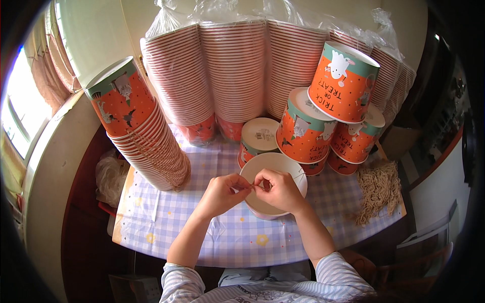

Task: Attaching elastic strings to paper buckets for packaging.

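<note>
An open paper bucket [273, 160], white inside, stands upright at the middle of the table. Over its near left rim my left hand [224, 194] is closed in a pinch. My right hand [279, 191] pinches close beside it above the opening, the fingertips of both hands meeting. What lies between the fingers is too small to make out. A thin strand shows at the bucket's right inner wall. Just behind it, an upside-down paper bucket [260, 135] shows its pale base.
Orange and green upside-down buckets [343, 81] are piled at the right. A tall nested stack [146, 136], strung with cords, leans at the left. Bagged bucket stacks [235, 76] line the back. A bundle of beige cords [379, 189] lies at the right edge of the checked tablecloth [202, 252].
</note>
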A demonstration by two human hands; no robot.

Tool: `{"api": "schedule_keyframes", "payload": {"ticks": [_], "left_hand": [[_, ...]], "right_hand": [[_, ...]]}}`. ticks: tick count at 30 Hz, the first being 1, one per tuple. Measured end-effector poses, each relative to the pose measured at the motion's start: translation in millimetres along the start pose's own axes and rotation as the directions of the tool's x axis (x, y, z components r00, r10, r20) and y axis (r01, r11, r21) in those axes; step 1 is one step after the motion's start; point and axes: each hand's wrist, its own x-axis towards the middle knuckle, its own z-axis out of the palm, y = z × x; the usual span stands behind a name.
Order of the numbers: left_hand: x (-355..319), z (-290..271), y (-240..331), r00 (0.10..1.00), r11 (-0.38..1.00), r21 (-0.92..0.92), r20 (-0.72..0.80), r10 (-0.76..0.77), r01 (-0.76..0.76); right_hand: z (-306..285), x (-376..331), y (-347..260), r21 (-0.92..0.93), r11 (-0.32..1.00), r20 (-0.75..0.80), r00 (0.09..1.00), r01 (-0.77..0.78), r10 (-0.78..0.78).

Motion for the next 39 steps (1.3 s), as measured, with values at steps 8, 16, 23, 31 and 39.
{"api": "schedule_keyframes", "payload": {"ticks": [8, 16, 23, 31, 39], "left_hand": [[0.5, -0.7, 2.5, 0.998, 0.997, 0.038, 0.006, 0.064, -0.064], [2.5, 1.0, 2.9, 1.000, 0.999, 0.044, 0.003, 0.025, -0.025], [2.4, 1.9, 0.7, 0.998, 0.996, 0.064, -0.007, 0.060, -0.059], [4.3, 0.1, -4.2, 0.998, 0.997, 0.045, 0.001, 0.068, -0.068], [6.4, -1.2, -13.8, 0.999, 0.995, -0.091, 0.004, 0.051, -0.051]], "right_hand": [[-0.5, -0.8, -0.8, 0.011, 0.999, 0.006, 1.000, -0.030, 0.030], [-0.9, -0.8, -0.8, 0.030, 0.999, 0.012, 1.000, -0.029, 0.028], [-1.8, -1.1, -0.7, 0.041, 0.997, 0.024, 0.998, -0.059, 0.058], [-1.9, -0.6, -0.1, 0.038, 0.999, 0.025, 1.000, -0.003, 0.002], [-1.5, -0.8, 1.1, 0.099, 0.995, 0.039, 0.999, -0.002, -0.002]]}}
